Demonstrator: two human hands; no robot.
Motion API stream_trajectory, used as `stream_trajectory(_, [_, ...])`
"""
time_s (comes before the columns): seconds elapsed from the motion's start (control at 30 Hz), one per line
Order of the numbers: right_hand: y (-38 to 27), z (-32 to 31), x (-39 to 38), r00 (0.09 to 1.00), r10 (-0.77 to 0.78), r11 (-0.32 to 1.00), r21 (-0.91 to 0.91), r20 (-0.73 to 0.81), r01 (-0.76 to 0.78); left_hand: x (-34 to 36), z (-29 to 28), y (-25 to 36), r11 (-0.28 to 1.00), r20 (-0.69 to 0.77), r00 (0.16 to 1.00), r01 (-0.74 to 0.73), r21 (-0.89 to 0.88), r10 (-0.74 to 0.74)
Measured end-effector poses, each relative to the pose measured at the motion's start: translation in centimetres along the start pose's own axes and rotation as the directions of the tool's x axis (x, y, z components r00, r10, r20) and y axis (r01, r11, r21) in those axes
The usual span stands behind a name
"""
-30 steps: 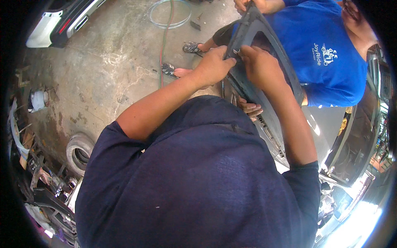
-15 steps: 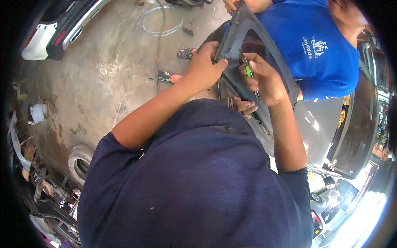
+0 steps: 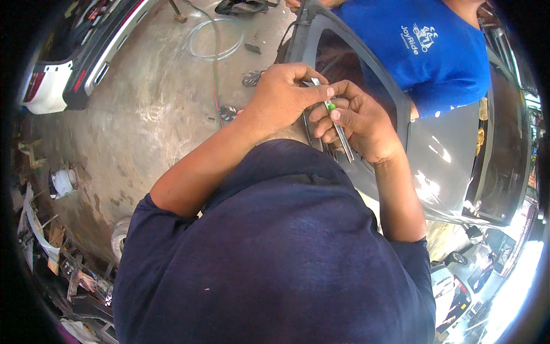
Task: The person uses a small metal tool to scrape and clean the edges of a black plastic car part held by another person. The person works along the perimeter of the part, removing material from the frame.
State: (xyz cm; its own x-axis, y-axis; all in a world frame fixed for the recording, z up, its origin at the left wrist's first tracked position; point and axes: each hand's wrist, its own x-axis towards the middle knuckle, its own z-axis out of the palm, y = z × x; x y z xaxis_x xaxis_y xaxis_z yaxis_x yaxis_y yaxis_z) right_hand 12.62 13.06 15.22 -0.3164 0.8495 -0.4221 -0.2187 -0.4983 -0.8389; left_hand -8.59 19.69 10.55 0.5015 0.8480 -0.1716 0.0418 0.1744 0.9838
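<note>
A slim metal utility knife [image 3: 344, 140] with a green slider lies across the fingers of my right hand [image 3: 371, 123], which is closed around it. My left hand [image 3: 278, 94] pinches the knife's upper end between thumb and forefinger. Whether the blade is out is hidden by those fingers. Just beyond my hands stands a car window panel [image 3: 372, 49] with dark glass and a grey-black frame. A co-worker's hand [image 3: 294, 4] grips its far edge.
The co-worker in a blue shirt [image 3: 452, 69] stands to the right of the panel. Behind lies a grey car [image 3: 444, 155]. A coiled clear hose [image 3: 215, 53] rests on the concrete floor, a bumper [image 3: 54, 86] at far left, scrap parts [image 3: 57, 241] at lower left.
My left hand has let go of the panel's edge and now pinches the knife's end. My right hand has drawn the knife back from the panel, toward my body.
</note>
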Motion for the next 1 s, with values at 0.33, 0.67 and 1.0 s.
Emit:
stream_trajectory(0.33, [0.0, -0.5, -2.4, 0.997, -0.011, 0.992, 0.124, -0.082, 0.021, -0.7, 0.9, 2.9, 0.999, -0.025, 0.999, 0.044, -0.030, -0.045])
stream_trajectory(0.67, [-0.5, 0.3, -2.9, 0.994, -0.049, 0.998, 0.043, -0.098, 0.053, -1.0, 2.1, 4.2, 0.978, -0.076, 0.994, -0.058, 0.202, 0.074])
stream_trajectory(1.0, [-0.2, -0.2, -3.2, 0.990, -0.109, 0.994, 0.013, -0.092, 0.110, -1.2, 2.7, 5.2, 0.998, -0.044, 0.999, 0.008, 0.065, -0.005])
